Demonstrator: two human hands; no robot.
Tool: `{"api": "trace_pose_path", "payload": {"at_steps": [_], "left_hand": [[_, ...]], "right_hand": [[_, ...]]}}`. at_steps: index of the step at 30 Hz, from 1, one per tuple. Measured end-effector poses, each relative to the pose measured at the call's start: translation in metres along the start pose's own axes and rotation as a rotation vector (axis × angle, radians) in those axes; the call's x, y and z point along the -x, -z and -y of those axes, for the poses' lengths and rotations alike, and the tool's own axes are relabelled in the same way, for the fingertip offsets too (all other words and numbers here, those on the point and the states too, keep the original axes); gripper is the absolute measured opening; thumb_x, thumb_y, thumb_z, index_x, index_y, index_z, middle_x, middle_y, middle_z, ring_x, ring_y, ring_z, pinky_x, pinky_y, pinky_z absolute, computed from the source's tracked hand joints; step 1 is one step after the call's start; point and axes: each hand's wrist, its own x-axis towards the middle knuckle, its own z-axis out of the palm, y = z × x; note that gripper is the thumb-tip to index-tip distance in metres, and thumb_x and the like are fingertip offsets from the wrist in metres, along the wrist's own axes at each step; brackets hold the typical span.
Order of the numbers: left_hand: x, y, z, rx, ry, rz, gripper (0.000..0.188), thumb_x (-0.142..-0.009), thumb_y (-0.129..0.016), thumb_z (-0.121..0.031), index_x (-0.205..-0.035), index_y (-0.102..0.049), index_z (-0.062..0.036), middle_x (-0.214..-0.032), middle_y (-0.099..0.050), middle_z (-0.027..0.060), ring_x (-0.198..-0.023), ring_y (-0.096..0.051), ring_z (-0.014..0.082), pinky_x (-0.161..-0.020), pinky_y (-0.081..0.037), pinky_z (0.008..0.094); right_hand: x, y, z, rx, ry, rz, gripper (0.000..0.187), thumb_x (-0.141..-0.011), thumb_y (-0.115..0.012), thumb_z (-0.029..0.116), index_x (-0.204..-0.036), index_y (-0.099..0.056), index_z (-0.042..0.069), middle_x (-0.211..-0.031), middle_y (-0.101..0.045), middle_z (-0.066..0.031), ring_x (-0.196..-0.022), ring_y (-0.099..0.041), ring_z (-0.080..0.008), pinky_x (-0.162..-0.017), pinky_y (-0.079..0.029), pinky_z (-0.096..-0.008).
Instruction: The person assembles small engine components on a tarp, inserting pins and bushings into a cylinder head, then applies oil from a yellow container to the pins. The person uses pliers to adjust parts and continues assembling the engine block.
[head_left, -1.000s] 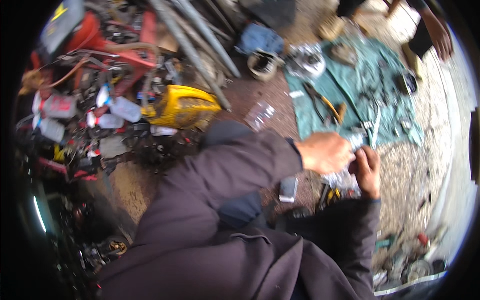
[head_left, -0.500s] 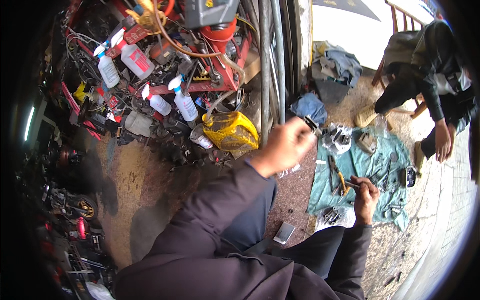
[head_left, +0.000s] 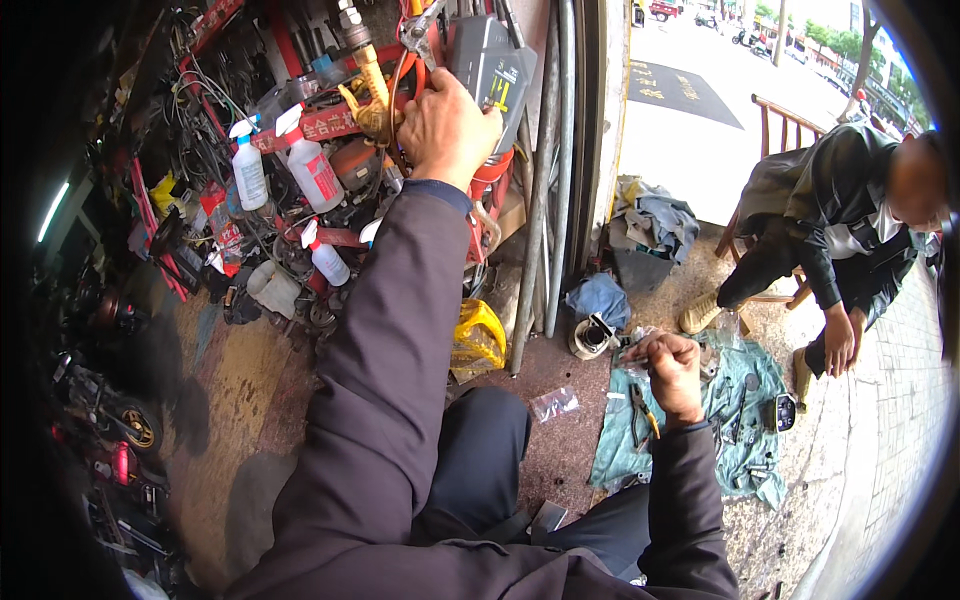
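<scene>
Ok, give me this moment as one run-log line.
left hand: beside yellow tool, grip unclear | right hand: holding small part above teal cloth | on cloth: pliers

A red bar [head_left: 335,122] and a grey mat [head_left: 685,97] bear characters [head_left: 318,128].

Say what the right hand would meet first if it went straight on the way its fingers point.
Probably the pale round container with the dark opening, to the left of the right hand. Depth is unclear; the hand looks raised, so it might pass above.
</scene>
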Motion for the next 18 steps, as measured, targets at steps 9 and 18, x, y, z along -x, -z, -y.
{"api": "trace_pose_path", "payload": {"at_steps": [9, 18], "left_hand": [[-0.004, -0.01, 0.013, 0.238, -0.107, -0.296, 0.064, -0.067, -0.081, -0.038, -0.113, -0.06, 0.0025, -0.104, -0.067, 0.0206, -0.099, -0.065, 0.0373, -0.086, -0.052, 0.0437], [0.037, 0.032, 0.002, 0.242, -0.316, -0.562, 0.059, -0.068, -0.08, -0.029, -0.112, -0.056, 0.0039, -0.104, -0.064, 0.0231, -0.096, -0.062, 0.0378, -0.085, -0.05, 0.0441]], "right_hand": [[0.055, 0.03, -0.011, -0.073, -0.164, -0.159, 0.026, -0.097, -0.056, 0.012, -0.079, -0.063, -0.006, -0.08, -0.062, -0.0122, -0.072, -0.065, -0.0202, -0.068, -0.059, -0.0355], [0.083, 0.036, -0.04, -0.046, -0.251, -0.224, 0.028, -0.097, -0.06, 0.021, -0.082, -0.063, -0.002, -0.08, -0.062, -0.01, -0.074, -0.065, -0.0214, -0.068, -0.059, -0.0355]]}}
